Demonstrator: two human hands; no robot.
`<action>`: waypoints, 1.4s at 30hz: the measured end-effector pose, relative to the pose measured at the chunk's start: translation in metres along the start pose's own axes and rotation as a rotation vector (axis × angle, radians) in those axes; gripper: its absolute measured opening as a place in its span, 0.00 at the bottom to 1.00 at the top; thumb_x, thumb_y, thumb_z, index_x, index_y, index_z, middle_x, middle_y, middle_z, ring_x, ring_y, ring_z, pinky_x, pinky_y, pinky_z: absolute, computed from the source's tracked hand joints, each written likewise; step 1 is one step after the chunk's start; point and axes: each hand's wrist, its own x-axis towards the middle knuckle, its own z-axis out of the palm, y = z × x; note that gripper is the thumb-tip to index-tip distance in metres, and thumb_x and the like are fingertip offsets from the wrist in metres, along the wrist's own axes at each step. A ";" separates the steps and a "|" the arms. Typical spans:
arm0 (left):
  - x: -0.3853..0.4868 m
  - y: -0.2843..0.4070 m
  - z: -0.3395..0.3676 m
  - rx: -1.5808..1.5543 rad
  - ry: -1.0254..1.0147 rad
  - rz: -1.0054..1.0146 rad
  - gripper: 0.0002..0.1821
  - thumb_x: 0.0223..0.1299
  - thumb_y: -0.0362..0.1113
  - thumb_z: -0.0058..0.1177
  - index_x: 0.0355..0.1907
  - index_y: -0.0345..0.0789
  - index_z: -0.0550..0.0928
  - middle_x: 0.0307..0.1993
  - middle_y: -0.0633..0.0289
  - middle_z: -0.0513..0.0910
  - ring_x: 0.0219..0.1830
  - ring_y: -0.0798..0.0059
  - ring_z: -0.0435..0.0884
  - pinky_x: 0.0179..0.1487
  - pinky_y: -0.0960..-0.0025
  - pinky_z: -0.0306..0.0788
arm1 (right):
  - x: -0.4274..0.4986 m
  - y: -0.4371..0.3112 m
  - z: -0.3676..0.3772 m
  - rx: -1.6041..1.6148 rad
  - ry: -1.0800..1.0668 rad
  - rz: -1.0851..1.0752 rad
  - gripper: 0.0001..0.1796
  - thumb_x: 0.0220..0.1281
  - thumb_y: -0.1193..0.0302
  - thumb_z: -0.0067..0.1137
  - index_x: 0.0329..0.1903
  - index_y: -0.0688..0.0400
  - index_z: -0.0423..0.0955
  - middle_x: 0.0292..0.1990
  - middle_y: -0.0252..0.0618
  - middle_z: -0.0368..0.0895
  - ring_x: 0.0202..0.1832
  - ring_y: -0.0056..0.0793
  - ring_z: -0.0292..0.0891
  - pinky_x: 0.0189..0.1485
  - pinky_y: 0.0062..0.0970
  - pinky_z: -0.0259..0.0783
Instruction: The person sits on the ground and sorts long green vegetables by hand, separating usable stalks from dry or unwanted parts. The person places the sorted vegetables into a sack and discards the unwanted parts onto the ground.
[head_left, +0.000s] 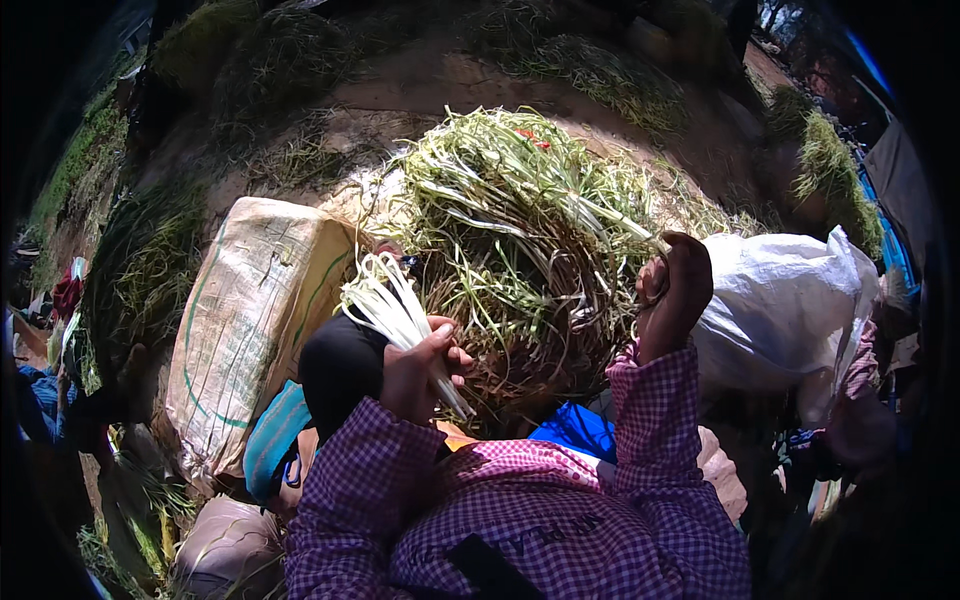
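My left hand (424, 367) grips a bunch of slender white-to-pale-green stems (386, 296). Their bent ends fan out above the fist, and the cut-looking lower ends stick out below it. At the right edge of a large heap of tangled green stalks (510, 172), my right hand (675, 281) is raised with its fingers curled. A pale stalk (619, 221) runs from the heap to these fingers, which seem to pinch its end; the palm side is partly hidden. Browner, drier strands (540, 277) lie in shade on the near side of the heap.
A stuffed woven sack (247, 322) lies to the left, and a white woven sack (772, 300) to the right. A blue object (577, 430) sits close to my lap. More loose greenery (615, 82) lies beyond. A checkered sleeve (862, 360) shows at far right.
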 end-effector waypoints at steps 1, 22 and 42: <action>0.000 0.000 0.000 -0.001 -0.002 -0.001 0.12 0.57 0.35 0.51 0.42 0.34 0.72 0.23 0.64 0.72 0.27 0.73 0.77 0.22 0.74 0.69 | 0.001 0.002 -0.003 -0.040 -0.019 -0.082 0.12 0.66 0.64 0.48 0.41 0.61 0.72 0.14 0.25 0.62 0.11 0.11 0.52 0.11 0.14 0.48; 0.081 -0.035 0.035 0.300 0.082 0.095 0.08 0.46 0.22 0.55 0.33 0.27 0.78 0.25 0.60 0.79 0.25 0.76 0.76 0.26 0.73 0.70 | -0.047 0.091 0.003 -0.828 -0.960 0.081 0.15 0.50 0.76 0.58 0.44 0.57 0.75 0.38 0.43 0.76 0.41 0.40 0.75 0.44 0.33 0.71; 0.010 -0.025 0.021 0.272 -0.010 0.157 0.12 0.48 0.27 0.58 0.37 0.27 0.77 0.28 0.57 0.81 0.25 0.76 0.78 0.27 0.73 0.72 | -0.077 0.053 0.031 -0.132 -0.653 0.622 0.13 0.58 0.72 0.57 0.44 0.65 0.74 0.34 0.31 0.76 0.33 0.16 0.71 0.38 0.16 0.68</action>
